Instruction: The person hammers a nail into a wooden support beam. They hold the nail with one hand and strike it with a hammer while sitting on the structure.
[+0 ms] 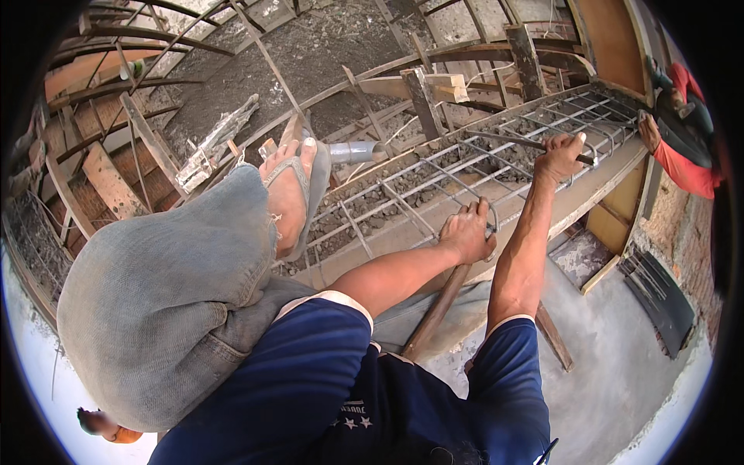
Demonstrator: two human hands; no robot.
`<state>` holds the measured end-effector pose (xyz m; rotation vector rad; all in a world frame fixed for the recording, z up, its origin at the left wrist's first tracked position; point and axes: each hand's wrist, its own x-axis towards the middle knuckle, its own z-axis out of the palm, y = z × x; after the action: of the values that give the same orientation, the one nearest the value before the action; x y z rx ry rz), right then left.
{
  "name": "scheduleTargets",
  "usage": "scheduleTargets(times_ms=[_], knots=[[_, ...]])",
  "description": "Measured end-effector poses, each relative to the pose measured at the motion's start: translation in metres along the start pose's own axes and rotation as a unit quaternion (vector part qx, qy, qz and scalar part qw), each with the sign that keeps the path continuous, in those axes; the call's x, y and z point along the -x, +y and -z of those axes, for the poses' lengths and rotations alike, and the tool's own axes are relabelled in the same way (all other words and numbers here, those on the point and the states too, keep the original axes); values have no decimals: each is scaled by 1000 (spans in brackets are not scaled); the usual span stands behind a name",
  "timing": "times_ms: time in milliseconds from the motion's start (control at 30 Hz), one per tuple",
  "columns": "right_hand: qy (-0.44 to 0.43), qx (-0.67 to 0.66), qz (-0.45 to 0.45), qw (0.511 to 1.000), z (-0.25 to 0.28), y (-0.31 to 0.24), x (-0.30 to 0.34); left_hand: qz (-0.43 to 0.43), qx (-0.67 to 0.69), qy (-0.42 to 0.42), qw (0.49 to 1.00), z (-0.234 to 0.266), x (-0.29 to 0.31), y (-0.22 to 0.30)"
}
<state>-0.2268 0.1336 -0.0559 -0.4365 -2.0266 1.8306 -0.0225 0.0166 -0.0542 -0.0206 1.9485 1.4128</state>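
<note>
A long steel rebar cage (434,167) lies in a wooden trough over rough, crumbly grey concrete. My right hand (559,159) is closed round the end of a dark metal bar (508,140), which slants leftward across the top of the cage. Nearer to me, my left hand (466,232) curls over the cage's near edge, its fingers wrapped round a bent rebar end (494,219). A wooden stick (438,314) runs down from below that hand; whether the hand touches it is hidden. My sandalled foot (288,194) rests beside the cage's left end.
At the far right a co-worker's hand (649,132) and red sleeve (686,170) reach the cage's end. A grey pipe (353,152) lies by my foot. Wooden posts (422,103) stand along the far side. Below right is a grey floor (597,341); another person (116,432) is lower left.
</note>
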Motion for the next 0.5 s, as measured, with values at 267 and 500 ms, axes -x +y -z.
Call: scheduleTargets(times_ms=[267, 500], knots=[[-170, 95, 100, 976, -60, -1, 21, 6, -4, 10, 1000, 2, -2, -3], [-217, 129, -5, 968, -76, 38, 10, -4, -8, 31, 999, -3, -3, -8]])
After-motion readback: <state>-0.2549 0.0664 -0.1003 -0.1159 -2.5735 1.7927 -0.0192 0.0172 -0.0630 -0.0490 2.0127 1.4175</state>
